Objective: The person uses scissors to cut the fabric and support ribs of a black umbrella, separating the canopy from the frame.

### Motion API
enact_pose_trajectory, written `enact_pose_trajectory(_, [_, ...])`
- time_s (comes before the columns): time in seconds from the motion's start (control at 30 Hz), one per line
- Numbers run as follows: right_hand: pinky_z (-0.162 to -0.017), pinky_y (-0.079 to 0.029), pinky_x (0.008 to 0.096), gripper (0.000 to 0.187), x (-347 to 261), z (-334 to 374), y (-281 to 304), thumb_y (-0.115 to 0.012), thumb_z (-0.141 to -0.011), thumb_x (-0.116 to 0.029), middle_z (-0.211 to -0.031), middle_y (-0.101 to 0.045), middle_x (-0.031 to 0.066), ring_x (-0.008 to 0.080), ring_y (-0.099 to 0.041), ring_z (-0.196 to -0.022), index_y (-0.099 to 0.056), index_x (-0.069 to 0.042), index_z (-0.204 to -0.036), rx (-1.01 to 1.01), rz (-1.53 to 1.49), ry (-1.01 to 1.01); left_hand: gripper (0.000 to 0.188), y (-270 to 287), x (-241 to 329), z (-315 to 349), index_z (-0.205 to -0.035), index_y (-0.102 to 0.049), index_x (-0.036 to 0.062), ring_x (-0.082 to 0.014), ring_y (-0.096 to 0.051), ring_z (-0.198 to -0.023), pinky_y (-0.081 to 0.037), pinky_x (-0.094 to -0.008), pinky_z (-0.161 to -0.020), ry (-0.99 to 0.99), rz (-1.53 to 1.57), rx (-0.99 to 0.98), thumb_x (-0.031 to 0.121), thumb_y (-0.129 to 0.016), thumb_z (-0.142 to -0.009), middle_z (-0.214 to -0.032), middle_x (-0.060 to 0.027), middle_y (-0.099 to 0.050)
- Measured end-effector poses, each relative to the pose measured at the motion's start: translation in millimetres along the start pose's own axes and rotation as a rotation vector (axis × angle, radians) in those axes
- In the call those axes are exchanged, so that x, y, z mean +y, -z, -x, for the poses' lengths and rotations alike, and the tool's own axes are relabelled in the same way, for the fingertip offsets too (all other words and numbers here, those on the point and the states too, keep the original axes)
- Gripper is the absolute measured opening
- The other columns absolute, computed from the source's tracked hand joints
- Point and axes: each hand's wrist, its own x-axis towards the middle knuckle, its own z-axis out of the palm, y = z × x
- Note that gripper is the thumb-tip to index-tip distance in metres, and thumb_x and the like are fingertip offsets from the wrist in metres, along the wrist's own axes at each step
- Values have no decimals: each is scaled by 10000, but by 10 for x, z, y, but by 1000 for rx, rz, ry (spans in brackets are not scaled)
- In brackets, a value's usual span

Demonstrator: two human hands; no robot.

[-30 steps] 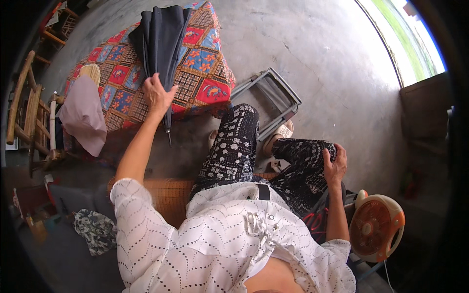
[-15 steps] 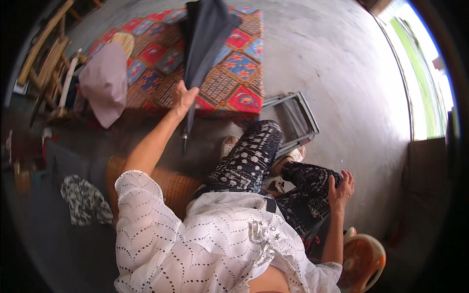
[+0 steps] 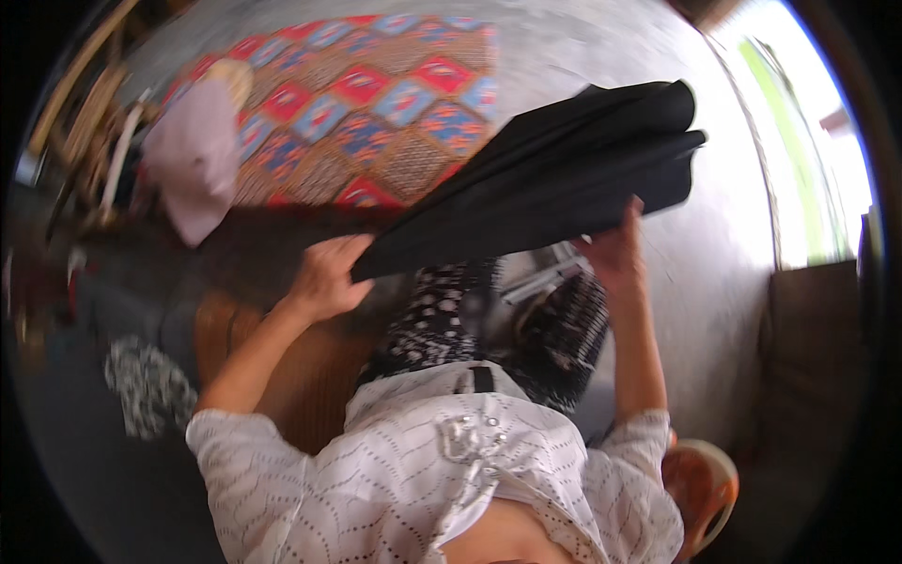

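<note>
A black umbrella point(image 3: 545, 169), loosely furled, lies slantwise across in front of me. Its narrow end is at the left, and its loose, wide canopy edge reaches up to the right. My left hand point(image 3: 329, 273) is closed round the narrow end. Against the lower side of the canopy, near the wide end, my right hand point(image 3: 615, 252) grips the fabric; its fingers are slightly blurred. Below the umbrella are my legs in black-and-white patterned trousers point(image 3: 442, 315). A grey-framed folding stool point(image 3: 545, 277) on the floor is mostly hidden behind the umbrella and my right hand.
Ahead lies a red and blue patterned cloth point(image 3: 329, 117), with a mauve cloth point(image 3: 193, 155) at its left end. Wooden furniture point(image 3: 89, 103) stands at far left. Beside me are a brown woven seat point(image 3: 310, 376), a crumpled patterned cloth point(image 3: 150, 385) and an orange-and-white fan point(image 3: 705, 489).
The umbrella has swung from upright over the patterned cloth to slanting rightward. My right hand has risen from beside my knee and taken hold of its canopy. My left hand has moved slightly nearer.
</note>
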Motion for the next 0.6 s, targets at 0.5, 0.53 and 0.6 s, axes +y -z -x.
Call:
enact_pose_trajectory(0.5, [-1001,-408,364,525,648,-346,-897,-696,-845,-162,-1296,-518,74,223,-494,-1184,-458,-62,-1303,108,-546,385,377,-236,369,-1643,-1023,-562,10,-219,-586,-839,-489,-333,-738,152,180,284,239,-750,-789,-922,-119,-566])
enact_pose_trajectory(0.53, [-984,-430,383,511,875,-458,-810,-681,-860,-190,-1288,-519,67,229,-499,-1183,-449,-96,-1305,96,-527,406,390,-277,600,-1724,-1069,-560,24,-178,-585,-874,-488,-311,-788,57,261,238,232,-747,-797,-941,-73,-568])
enact_pose_trajectory(0.6, [-918,-468,373,445,1109,-372,-772,-630,-901,-245,-1229,-535,47,217,-527,-1127,-450,-87,-1277,115,-461,360,528,-318,1031,-1873,-1109,-550,34,-237,-587,-943,-481,-343,-843,-166,172,183,316,-790,-733,-1003,-109,-569])
